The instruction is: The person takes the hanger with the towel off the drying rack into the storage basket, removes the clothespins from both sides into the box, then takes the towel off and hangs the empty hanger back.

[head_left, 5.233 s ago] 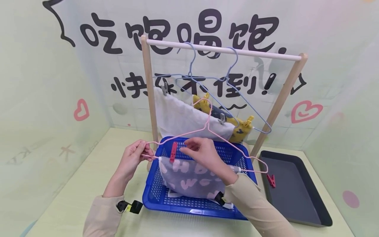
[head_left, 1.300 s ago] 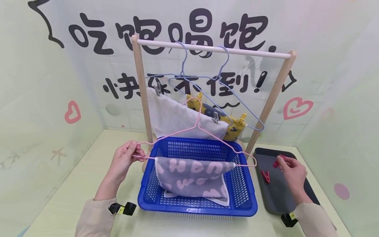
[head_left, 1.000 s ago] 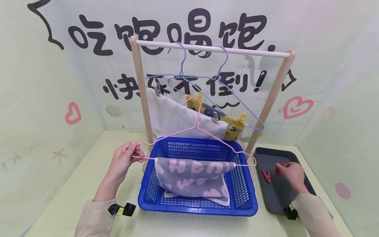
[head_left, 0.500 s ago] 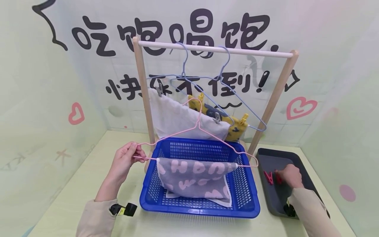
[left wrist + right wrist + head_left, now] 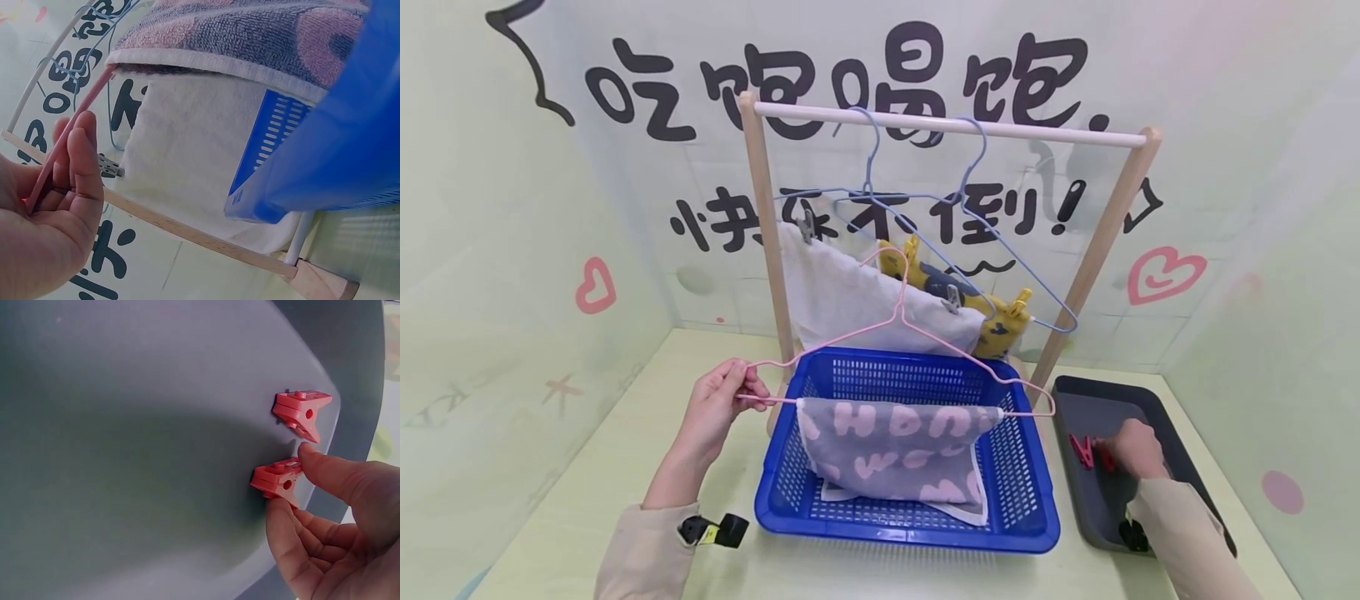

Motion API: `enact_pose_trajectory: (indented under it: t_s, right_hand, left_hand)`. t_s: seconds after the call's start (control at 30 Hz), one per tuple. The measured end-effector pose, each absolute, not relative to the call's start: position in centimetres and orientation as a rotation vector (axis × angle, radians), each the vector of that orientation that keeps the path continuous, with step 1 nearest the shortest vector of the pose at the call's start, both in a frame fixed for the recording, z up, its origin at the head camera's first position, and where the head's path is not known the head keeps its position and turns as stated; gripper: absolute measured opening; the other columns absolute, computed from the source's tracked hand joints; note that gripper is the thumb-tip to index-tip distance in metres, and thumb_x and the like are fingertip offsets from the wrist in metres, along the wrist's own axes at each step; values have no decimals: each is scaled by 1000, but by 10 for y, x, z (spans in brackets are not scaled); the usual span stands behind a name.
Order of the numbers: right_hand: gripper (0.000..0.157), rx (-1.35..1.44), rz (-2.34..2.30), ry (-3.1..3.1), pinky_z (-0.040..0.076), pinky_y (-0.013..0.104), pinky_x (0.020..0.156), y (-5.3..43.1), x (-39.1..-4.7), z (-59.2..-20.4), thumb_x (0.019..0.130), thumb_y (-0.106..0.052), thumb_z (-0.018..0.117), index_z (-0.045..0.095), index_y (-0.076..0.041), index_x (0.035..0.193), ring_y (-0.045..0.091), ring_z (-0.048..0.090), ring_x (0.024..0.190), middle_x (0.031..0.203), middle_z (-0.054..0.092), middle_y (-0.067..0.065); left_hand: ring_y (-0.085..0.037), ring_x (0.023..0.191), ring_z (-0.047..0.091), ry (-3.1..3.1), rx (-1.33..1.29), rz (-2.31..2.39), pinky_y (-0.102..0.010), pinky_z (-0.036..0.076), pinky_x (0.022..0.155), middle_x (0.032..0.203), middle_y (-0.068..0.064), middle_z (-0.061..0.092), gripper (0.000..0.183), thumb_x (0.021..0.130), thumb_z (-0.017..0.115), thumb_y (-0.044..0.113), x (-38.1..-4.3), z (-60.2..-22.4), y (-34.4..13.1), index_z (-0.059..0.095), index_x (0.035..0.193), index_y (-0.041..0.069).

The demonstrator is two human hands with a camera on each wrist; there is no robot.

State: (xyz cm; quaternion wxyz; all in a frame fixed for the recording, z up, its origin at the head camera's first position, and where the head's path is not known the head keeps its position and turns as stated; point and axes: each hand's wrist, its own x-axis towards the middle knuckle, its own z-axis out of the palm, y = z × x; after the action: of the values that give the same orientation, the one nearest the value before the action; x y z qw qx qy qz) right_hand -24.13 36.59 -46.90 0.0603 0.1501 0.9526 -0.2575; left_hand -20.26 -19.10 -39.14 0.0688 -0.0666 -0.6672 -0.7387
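Note:
My left hand [image 5: 724,392] grips the left end of a pink hanger [image 5: 857,332], also visible in the left wrist view. Over its bottom bar hangs a grey towel [image 5: 891,450] with pink letters, its lower part inside the blue basket [image 5: 904,533]. On the right, my right hand [image 5: 1138,450] is down in a dark grey tray [image 5: 1093,517]. Its thumb and index finger pinch a red clothespin [image 5: 275,478] on the tray floor. A second red clothespin [image 5: 303,412] lies beside it, apart from the fingers.
Behind the basket stands a wooden rack with a white rail [image 5: 947,125]. Two blue hangers [image 5: 868,158] hang there, with a white towel [image 5: 850,292] on grey clips and a yellow patterned cloth [image 5: 1000,333] on yellow clips.
Earliest, a red clothespin sat on the grey towel's left corner with my right hand near. That corner now bears none; my right hand has carried a clothespin right and lowered it into the tray.

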Motion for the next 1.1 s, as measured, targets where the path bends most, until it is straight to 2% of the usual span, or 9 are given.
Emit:
enact_pose_trajectory:
  t_s: [0.2,0.27,0.43,0.5,0.67,0.8,0.97,1.1]
  right_hand:
    - [41,417,-717,2979,36,30,45,366,-239,-466,89,-27,59,47,-5,57,18,46,49,52,45,4]
    - [42,383,-711,3054,36,29,43,364,-238,-462,92,-26,55,52,-2,58,18,46,48,51,47,3]
    - [33,206,-815,3220,38,30,45,350,-235,-440,94,-19,52,65,9,83,17,50,49,57,57,4]
    - [31,116,-864,3280,39,29,46,338,-231,-430,94,-18,53,66,9,85,15,50,48,58,58,4]
    - [26,-63,-974,3355,37,25,43,300,-215,-406,92,-14,54,66,1,75,10,45,43,54,54,-1]
    - [21,-134,-1104,3244,38,23,40,271,-201,-393,90,-9,52,64,-1,74,8,47,43,56,56,1]
    - [14,-198,-1254,3057,49,21,47,243,-189,-385,89,-8,58,66,3,84,14,58,54,68,63,8]
    - [16,-319,-1304,2983,52,20,54,225,-186,-388,88,-12,65,68,3,93,18,63,61,76,67,9]
  left_hand:
    - [-7,64,61,-1995,-194,-2235,-20,54,62,70,2,63,29,102,38,23,-203,-391,-191,53,85,6]
    - [-7,65,61,-2001,-182,-2228,-20,54,62,70,2,62,29,102,38,24,-203,-391,-191,53,85,7]
    - [-7,65,61,-1998,-166,-2224,-20,54,62,71,3,62,28,102,38,24,-201,-392,-192,54,85,8]
    - [-7,65,61,-1989,-167,-2227,-20,54,62,70,3,62,28,102,38,23,-201,-392,-192,54,84,8]
    - [-7,65,62,-1991,-157,-2226,-20,54,62,71,3,62,28,102,38,24,-200,-392,-193,54,85,8]
    - [-7,65,62,-1994,-147,-2226,-20,53,62,72,3,62,28,102,38,24,-200,-391,-192,54,85,9]
    - [-7,65,62,-1969,-157,-2234,-19,53,61,71,3,63,28,102,38,24,-200,-390,-191,54,85,9]
    - [-7,65,62,-1953,-160,-2228,-19,53,61,71,3,62,28,102,38,24,-199,-389,-191,54,85,9]
